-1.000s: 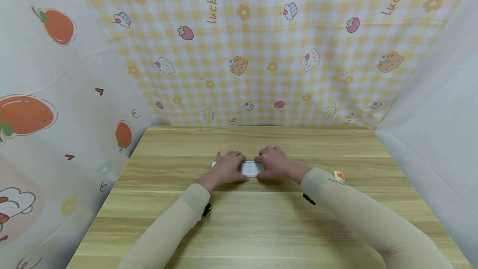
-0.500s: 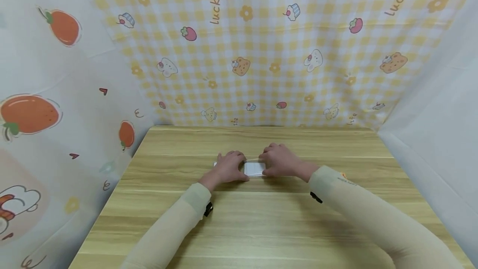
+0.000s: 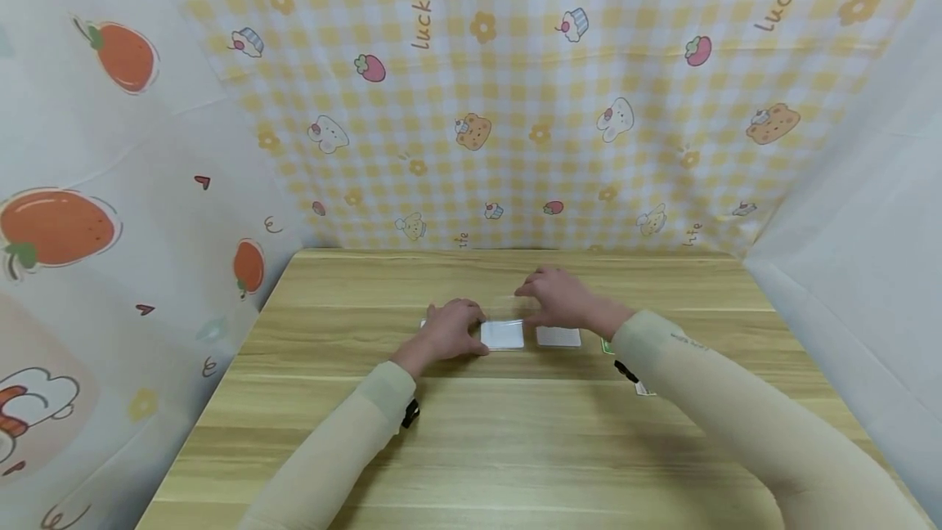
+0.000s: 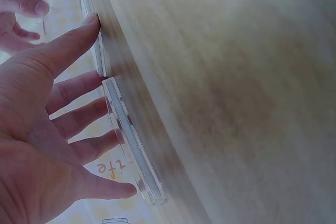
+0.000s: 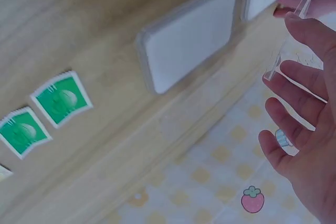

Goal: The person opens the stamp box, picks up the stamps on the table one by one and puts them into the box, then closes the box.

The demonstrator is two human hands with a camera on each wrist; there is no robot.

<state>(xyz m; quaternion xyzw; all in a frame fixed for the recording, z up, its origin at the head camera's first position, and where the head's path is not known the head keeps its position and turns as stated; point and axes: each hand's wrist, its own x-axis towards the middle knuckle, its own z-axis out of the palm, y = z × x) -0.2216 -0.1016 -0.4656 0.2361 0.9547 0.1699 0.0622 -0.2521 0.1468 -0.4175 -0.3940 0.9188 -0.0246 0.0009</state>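
Observation:
A clear, thin plastic lid [image 5: 275,61] is pinched between the thumb and fingers of my right hand [image 3: 562,298], raised over the table. Below that hand a flat white case [image 3: 558,337] lies on the wood. To its left sits another flat case [image 3: 503,334] with a white inside and clear edges. My left hand [image 3: 446,329] grips this case's left end, thumb on the near side, fingers on the far side. A third clear case [image 4: 134,140] lies under the left hand, mostly hidden in the head view.
Two green stamps [image 5: 62,98] lie right of the cases, partly hidden by the right sleeve in the head view. A further paper piece [image 3: 645,389] shows beside that sleeve. The wooden table [image 3: 500,448] meets a yellow checked curtain [image 3: 471,178] at the back.
My right hand has lifted up and away from the middle case with the clear lid. The right white case and stamps have come into sight. My left hand has stayed put.

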